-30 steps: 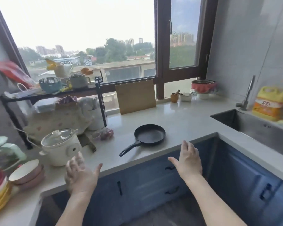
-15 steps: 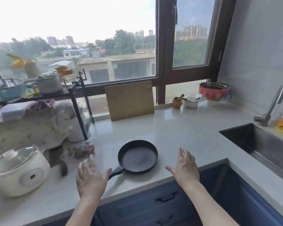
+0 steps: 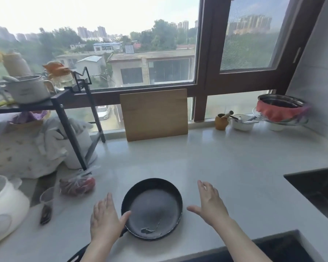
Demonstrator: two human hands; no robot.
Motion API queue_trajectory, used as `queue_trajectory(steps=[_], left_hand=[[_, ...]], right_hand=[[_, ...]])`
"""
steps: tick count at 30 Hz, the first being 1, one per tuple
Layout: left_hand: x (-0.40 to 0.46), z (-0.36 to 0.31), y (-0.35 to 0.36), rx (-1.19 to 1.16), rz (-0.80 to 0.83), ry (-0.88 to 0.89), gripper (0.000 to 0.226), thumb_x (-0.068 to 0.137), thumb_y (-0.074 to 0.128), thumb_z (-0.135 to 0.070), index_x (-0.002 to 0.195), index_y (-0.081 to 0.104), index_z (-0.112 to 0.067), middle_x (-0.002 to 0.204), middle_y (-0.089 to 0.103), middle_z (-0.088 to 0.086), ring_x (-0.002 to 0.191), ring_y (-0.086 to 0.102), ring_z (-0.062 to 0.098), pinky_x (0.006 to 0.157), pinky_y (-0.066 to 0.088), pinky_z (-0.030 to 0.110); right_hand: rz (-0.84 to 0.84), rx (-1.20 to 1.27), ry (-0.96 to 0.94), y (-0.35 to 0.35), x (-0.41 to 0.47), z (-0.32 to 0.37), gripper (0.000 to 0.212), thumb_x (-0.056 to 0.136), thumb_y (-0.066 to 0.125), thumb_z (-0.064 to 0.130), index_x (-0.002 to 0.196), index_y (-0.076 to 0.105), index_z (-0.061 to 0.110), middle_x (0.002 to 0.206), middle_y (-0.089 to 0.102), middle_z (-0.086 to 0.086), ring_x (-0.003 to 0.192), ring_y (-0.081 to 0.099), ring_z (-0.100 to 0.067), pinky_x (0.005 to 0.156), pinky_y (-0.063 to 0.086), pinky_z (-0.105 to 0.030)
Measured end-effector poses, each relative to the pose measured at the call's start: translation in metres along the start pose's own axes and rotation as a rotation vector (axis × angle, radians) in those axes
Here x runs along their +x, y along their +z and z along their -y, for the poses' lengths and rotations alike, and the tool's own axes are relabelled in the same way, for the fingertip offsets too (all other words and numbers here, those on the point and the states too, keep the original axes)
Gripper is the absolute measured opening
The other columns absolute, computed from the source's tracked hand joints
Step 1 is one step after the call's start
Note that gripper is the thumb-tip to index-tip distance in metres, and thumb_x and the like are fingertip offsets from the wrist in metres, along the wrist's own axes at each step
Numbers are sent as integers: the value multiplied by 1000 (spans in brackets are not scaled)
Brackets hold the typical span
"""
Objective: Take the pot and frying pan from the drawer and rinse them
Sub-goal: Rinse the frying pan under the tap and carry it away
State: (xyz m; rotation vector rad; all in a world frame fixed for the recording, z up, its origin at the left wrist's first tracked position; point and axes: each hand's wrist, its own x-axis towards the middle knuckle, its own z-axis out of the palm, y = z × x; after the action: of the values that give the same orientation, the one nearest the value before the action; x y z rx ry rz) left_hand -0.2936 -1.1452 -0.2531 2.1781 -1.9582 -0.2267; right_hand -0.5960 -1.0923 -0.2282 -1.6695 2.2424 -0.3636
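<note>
- The frying pan (image 3: pixel 152 208) lay flat on the pale countertop (image 3: pixel 235 167), close to the near edge, at about 6 o'clock in the head view; its dark handle ran toward 7 o'clock and passed under the left hand.
- The left hand (image 3: pixel 104 222) was at 9 o'clock of the pan, fingers straight and spread, thumb lying on or just over the rim; it grasped nothing.
- The right hand (image 3: pixel 209 207) was at 3 o'clock of the pan, just beside the rim but apart from it, fingers extended and thumb pointed toward the pan; it too was released and held nothing.
- Judged progress: the pan was already out of the drawer and set down, so that part of the fetching appeared done.
- The pot named in the task could not be picked out with certainty; a white lidded cooker (image 3: pixel 2 208) stood at 9 o'clock, and whether it was that pot could not be told.
- The sink (image 3: pixel 318 188) lay at 3 o'clock, well apart from the pan; its basin showed no cookware in the visible part, and no tap was in view.
- Remaining, as judged: fetching the pot, carrying both pieces to the sink, and rinsing them. A pale smear on the pan's floor near 6 o'clock suggested it had not yet been rinsed.
</note>
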Motion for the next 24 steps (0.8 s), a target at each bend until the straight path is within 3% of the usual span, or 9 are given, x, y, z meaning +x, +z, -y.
queue_trajectory(steps=[3,11,16,21,24], left_hand=[[12,-6,16,17,0,-14,101,84,50,-69,155,5,-13,153,28,7,143,21,26,116,24,35],[10,-13,39,31,104,-131,102,84,45,-73,155,-3,-17,161,14,4,148,10,24,120,17,36],[7,-5,45,6,200,-69,103,82,53,-71,156,3,-20,159,18,-1,146,14,20,117,21,36],[8,2,45,-109,368,-14,128,50,73,-72,153,8,-34,150,30,-10,140,24,15,110,32,38],[9,10,47,-163,400,31,136,41,78,-67,152,3,-43,149,28,-17,139,24,12,110,32,36]], right_hand=[[71,-6,-67,6,28,-10,99,87,62,55,156,2,20,156,15,-3,143,18,-22,113,30,-32],[241,-37,-206,21,77,-26,99,86,63,55,156,0,22,158,11,-3,145,14,-21,115,27,-33],[335,-45,-308,35,93,-29,106,82,68,57,156,0,24,159,11,-2,146,12,-20,114,29,-33],[447,-56,-369,48,105,-30,122,72,77,54,156,-6,24,160,7,-1,147,8,-20,117,23,-32],[512,-29,-373,55,113,-32,129,69,81,53,156,-9,22,160,7,-1,148,8,-21,119,20,-33]])
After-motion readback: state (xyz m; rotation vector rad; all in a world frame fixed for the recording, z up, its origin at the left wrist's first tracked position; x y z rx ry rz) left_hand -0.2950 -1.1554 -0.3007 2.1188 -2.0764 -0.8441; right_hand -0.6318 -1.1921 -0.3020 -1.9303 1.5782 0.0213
